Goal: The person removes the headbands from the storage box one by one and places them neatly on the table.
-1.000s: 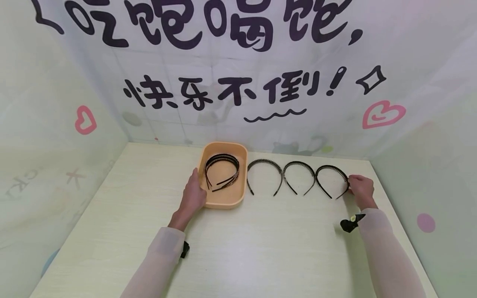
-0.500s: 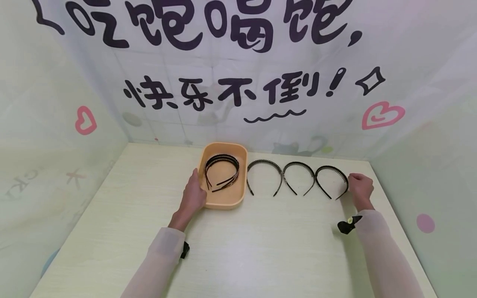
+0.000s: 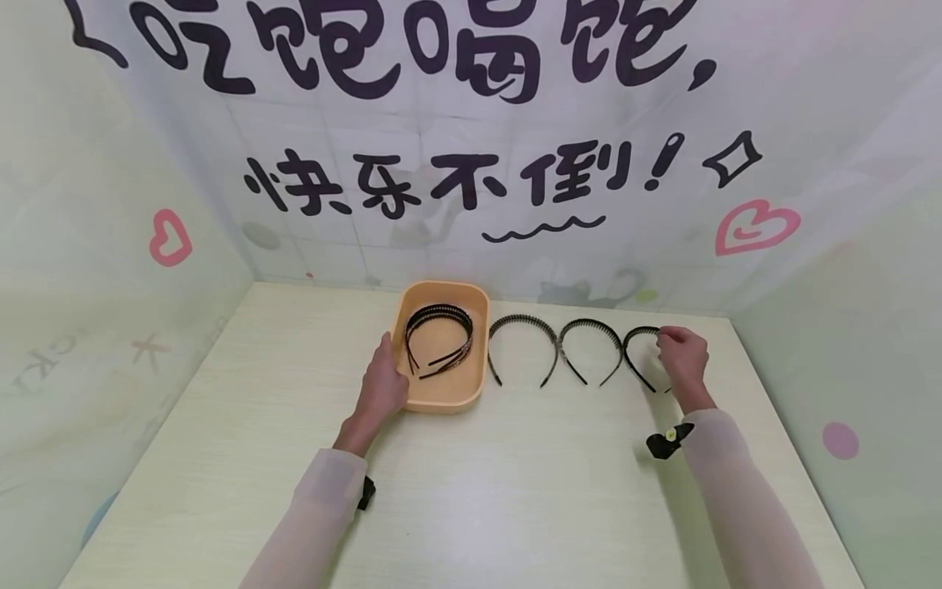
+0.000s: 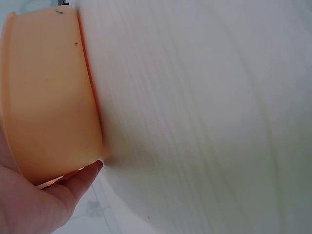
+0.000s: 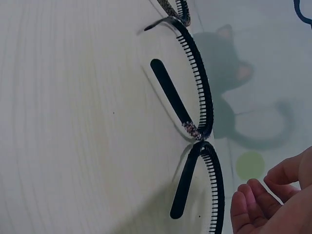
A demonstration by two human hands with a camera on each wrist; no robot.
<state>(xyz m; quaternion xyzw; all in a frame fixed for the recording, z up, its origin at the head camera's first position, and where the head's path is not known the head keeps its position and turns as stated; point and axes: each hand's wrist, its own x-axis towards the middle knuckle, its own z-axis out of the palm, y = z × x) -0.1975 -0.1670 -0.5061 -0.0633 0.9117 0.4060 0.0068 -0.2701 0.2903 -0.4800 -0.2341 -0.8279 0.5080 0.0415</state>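
Observation:
My left hand (image 3: 383, 380) grips the left side of an orange plastic bin (image 3: 486, 343), its fingers along the outer wall in the left wrist view. Several dark toothed headbands (image 3: 439, 310) lie overlapped inside it. To the bin's right, three more form a row on the table: a left headband (image 3: 522, 317), a middle headband (image 3: 591, 322) and a right headband (image 3: 636, 374). My right hand (image 3: 683, 360) hovers over the right headband's right side and hides part of it. In the right wrist view its fingers are loosely curled, holding nothing, beside that headband's toothed arch (image 5: 216, 183).
The pale wood-grain table (image 3: 471, 491) runs back to a printed sheet (image 3: 441, 237) with dark lettering, and similar sheets flank both sides. A dark strap device (image 3: 670, 442) sits at my right wrist.
My right hand has moved from the outer right side of the right headband leftward and up, over its arch. The left hand and bin stay in place.

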